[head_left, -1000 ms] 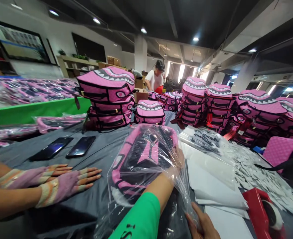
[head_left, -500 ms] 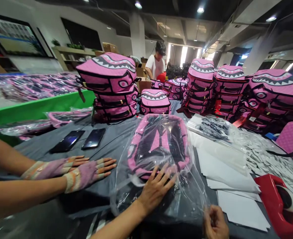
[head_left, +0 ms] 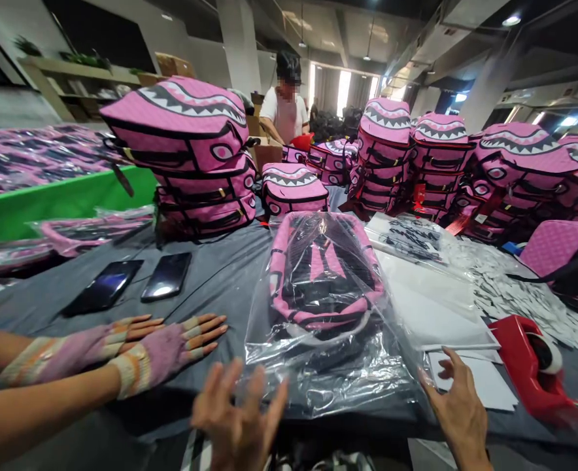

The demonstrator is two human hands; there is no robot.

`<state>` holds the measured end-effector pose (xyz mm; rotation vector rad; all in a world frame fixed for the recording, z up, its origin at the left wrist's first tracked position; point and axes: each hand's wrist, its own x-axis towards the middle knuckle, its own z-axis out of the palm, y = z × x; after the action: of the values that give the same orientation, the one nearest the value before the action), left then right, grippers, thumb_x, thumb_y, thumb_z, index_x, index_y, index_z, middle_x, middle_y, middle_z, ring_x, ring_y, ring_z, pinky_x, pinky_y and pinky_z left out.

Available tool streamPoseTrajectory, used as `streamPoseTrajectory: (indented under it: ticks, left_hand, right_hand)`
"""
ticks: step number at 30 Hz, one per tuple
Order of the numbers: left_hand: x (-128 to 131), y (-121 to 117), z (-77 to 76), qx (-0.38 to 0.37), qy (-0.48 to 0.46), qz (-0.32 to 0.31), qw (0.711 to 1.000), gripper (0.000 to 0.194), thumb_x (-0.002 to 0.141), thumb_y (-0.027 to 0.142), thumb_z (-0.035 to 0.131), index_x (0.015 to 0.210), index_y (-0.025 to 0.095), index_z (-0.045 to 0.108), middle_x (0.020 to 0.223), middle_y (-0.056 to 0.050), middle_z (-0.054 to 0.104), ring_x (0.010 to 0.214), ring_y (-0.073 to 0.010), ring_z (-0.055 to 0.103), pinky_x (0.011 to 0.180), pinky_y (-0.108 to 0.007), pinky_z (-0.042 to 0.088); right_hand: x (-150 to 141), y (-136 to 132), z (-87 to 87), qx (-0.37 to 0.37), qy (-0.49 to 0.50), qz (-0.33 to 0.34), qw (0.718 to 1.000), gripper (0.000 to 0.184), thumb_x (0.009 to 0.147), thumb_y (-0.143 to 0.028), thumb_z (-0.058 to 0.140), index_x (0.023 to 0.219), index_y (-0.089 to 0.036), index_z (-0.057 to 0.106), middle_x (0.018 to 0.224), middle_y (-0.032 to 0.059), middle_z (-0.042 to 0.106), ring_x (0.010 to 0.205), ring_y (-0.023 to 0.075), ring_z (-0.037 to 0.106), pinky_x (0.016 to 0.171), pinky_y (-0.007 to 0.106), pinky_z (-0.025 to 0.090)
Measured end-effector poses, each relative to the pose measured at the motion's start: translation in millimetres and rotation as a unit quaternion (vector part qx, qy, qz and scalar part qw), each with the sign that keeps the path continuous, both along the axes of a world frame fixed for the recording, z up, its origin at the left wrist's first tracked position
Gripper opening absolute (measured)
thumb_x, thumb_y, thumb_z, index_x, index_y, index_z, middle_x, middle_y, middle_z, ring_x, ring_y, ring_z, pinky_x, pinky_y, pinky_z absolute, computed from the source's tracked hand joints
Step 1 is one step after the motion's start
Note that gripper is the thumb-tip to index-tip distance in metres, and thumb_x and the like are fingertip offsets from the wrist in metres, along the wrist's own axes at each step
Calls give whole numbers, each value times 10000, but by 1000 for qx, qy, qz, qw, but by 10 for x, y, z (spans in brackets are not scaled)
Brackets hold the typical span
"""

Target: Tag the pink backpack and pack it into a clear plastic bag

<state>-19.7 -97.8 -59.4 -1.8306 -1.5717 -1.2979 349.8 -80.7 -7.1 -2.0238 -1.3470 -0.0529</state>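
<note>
A pink and black backpack [head_left: 325, 275] lies flat inside a clear plastic bag [head_left: 357, 366], its straps facing up. The bag's loose end spreads toward the table's near edge. My left hand [head_left: 240, 412] is raised in front of the bag's lower left corner, fingers spread and somewhat blurred, holding nothing. At the lower right corner is my right hand [head_left: 458, 405], thumb and fingers apart; the thumb is close to the plastic, and I cannot tell whether it touches.
Another person's gloved hands [head_left: 159, 356] rest on the table at left, below two phones [head_left: 166, 277]. A red tape dispenser [head_left: 529, 373], white sheets [head_left: 416, 307] and many small white tags lie right. Stacked pink backpacks [head_left: 201, 163] stand behind; another person [head_left: 284, 108] works beyond.
My left hand has lifted off the bagged backpack and come back toward me. My right hand has opened from its pinch at the bag's corner. The plastic now lies flatter, and the view has shifted.
</note>
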Motion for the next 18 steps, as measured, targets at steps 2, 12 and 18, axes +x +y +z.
streamPoseTrajectory:
  ticks: [2,12,18]
  left_hand:
    - [-272,75,103,0,-48,122,991,235,862,390,684,1032,232,649,1030,-85,643,1067,-287,622,961,-467,477]
    - [-313,-269,5,-193,-360,177,895,465,812,617,509,1035,227,633,893,-40,693,825,-239,664,800,-343,513]
    - [-487,-421,-88,-377,-396,197,814,585,859,588,396,1258,248,656,952,-44,770,822,-280,698,676,-351,537]
  right_hand:
    - [12,41,48,21,14,18,1000,692,779,-820,425,1074,-226,624,898,92,681,766,262,658,585,329,462]
    - [227,-165,-221,-15,258,69,963,480,749,-671,624,929,-247,489,620,-59,536,479,150,528,487,274,438]
    - [217,-216,-147,-61,277,55,957,451,744,-660,595,877,-253,453,540,-57,546,462,171,543,475,282,417]
